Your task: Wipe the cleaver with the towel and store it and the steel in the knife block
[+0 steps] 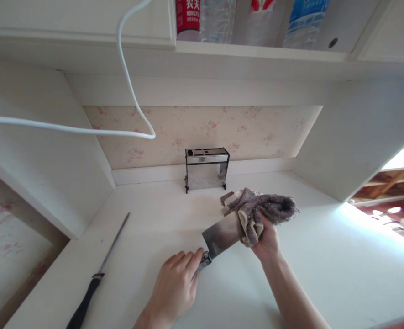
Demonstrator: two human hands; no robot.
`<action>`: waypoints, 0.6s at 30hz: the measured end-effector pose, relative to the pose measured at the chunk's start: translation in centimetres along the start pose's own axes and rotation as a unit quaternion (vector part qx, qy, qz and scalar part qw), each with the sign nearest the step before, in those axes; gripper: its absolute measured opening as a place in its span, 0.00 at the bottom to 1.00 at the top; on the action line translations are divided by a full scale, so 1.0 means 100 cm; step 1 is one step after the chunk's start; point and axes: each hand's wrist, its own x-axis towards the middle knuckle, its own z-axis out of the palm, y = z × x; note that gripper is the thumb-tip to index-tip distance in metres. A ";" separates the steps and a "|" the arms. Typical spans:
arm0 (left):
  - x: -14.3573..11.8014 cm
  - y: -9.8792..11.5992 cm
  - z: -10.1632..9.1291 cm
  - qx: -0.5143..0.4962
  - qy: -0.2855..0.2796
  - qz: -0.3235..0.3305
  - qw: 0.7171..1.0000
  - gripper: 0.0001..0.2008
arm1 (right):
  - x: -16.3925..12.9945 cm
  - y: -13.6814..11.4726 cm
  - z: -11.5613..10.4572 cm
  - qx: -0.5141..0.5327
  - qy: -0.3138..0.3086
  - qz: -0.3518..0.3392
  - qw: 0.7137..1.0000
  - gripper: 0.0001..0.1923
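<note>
White counter (325,256) fills most of the lower frame, running back to a flowered wall panel under a shelf of bottles (218,18) along the top edge. A white cable (126,82) loops across the upper left. Against the back wall, centre frame, stands a metal knife holder (206,169), and along the lower left of the counter lies a sharpening rod (101,269) with a black handle.

Just below centre, a cleaver (220,235) is held over the counter, blade tilted up to the right. A grey cloth (259,212) is bunched over the far end of the blade. The right hand (266,240) has its fingers closed around the cloth, pinching the blade through it. The left hand (176,285) is curled over the handle end, fingers wrapped and gripping; the handle itself is almost wholly hidden, so how firm that hold is cannot be judged.

The main risk, as I judge it, is the cutting edge: which side it faces is unclear from here, and if the cloth is thin or slides off, the right fingers could meet bare steel. A loose grip on the left could let the blade twist or drop onto the counter. The rod near the counter's edge could be knocked off.
</note>
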 end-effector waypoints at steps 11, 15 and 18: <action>-0.011 -0.011 -0.010 -0.214 0.075 -0.057 0.972 0.22 | 0.013 -0.038 -0.015 0.092 0.009 -0.096 0.991 0.13; -0.012 -0.005 -0.018 -0.452 0.073 -0.174 0.872 0.20 | 0.003 -0.018 -0.007 0.067 -0.056 -0.037 0.995 0.16; -0.009 -0.002 -0.022 -0.613 0.064 -0.149 0.774 0.18 | -0.007 0.003 -0.001 0.019 -0.080 0.031 0.996 0.16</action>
